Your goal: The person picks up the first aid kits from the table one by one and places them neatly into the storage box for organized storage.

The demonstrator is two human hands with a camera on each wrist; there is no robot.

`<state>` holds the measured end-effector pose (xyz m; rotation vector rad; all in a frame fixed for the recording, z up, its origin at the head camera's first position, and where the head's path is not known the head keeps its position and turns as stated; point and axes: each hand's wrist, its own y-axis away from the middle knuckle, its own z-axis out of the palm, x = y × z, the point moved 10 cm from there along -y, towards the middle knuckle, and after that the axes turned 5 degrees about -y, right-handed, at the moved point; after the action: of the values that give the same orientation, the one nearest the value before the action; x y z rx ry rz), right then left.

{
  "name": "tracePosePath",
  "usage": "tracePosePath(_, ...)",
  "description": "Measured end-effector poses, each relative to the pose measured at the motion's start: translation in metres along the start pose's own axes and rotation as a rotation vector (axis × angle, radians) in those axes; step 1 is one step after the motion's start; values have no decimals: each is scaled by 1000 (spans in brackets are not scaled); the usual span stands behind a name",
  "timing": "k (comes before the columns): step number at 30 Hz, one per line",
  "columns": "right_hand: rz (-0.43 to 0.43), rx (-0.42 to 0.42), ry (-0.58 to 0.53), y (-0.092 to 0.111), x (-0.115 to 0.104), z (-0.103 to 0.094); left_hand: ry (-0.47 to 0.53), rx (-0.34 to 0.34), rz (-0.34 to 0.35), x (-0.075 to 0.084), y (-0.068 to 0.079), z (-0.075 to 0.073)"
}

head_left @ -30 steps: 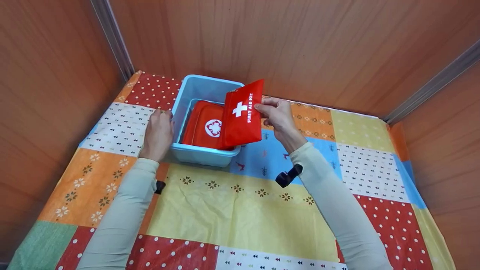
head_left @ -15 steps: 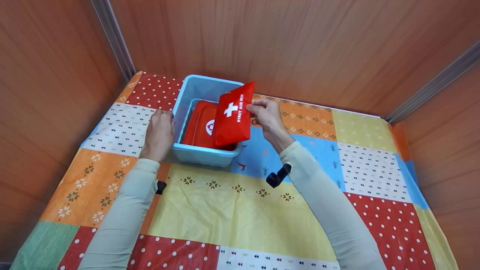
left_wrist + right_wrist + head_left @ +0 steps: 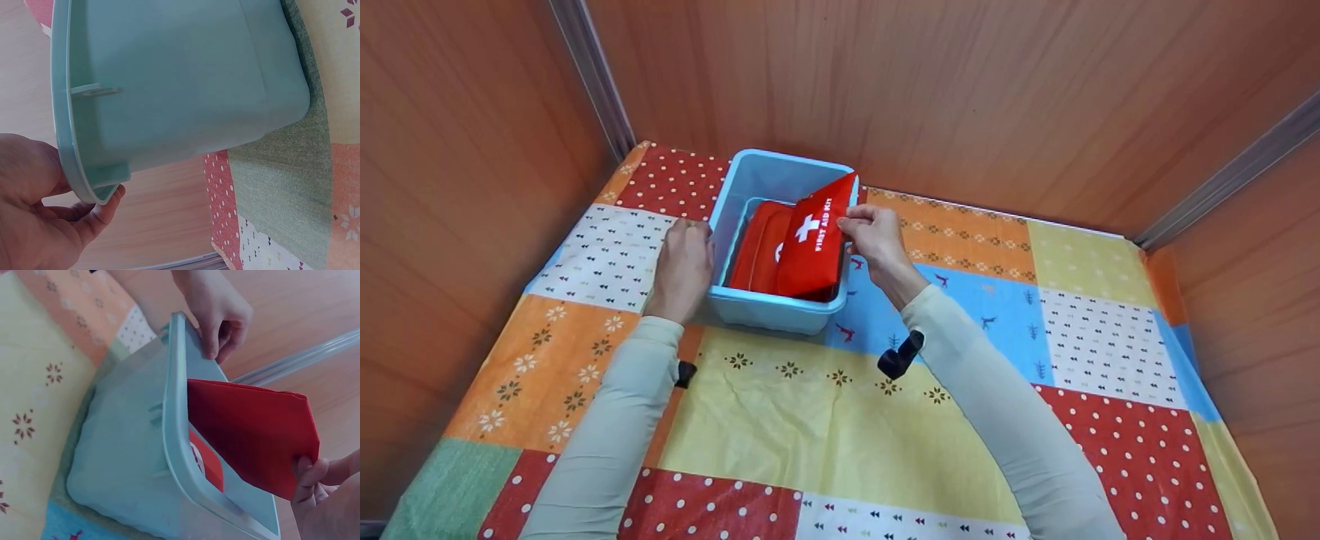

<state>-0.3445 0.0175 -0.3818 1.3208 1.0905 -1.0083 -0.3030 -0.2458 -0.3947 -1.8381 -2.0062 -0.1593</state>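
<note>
A light blue plastic bin (image 3: 771, 313) stands on the patterned cloth. My left hand (image 3: 682, 270) grips its left rim, fingers curled under the lip in the left wrist view, where the bin wall (image 3: 180, 79) fills much of the picture. My right hand (image 3: 881, 244) pinches the right edge of a flat red pouch (image 3: 812, 259) printed with a white cross and "FIRST AID KIT". The pouch tilts, its left part down inside the bin and its right edge raised at the rim. Beneath it lies another red case (image 3: 757, 251) with a white emblem, now mostly covered.
Wood-grain panels (image 3: 885, 90) rise behind and at both sides of the table. A patchwork-print cloth (image 3: 825, 405) covers the tabletop. Black wrist-camera mounts (image 3: 900, 356) stick out from the sleeves.
My right hand has moved left and slightly down with the red pouch, bringing it further over and into the bin. It now covers more of the case beneath. My left hand keeps its grip.
</note>
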Motion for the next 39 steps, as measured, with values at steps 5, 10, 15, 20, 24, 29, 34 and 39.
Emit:
tracePosePath(5,-6,-20,43,0,2,7,11,2,2,0,0,1)
tracePosePath(10,7,-32,86,-2,5,12,-18,6,1,-1,0,0)
tracePosePath(15,17,-37,107,-5,8,16,-54,8,0,0,1,0)
tracePosePath(20,26,-30,126,-8,12,15,-45,15,8,1,2,-1)
tracePosePath(24,19,-37,158,-9,12,18,-51,14,8,0,1,-1)
tracePosePath(29,23,-57,225,-8,14,22,-7,14,0,-1,2,0)
tracePosePath(34,10,-51,288,-8,14,22,32,11,-15,-2,2,2)
tracePosePath(39,-14,-5,306,-7,12,10,20,0,-16,-1,0,2)
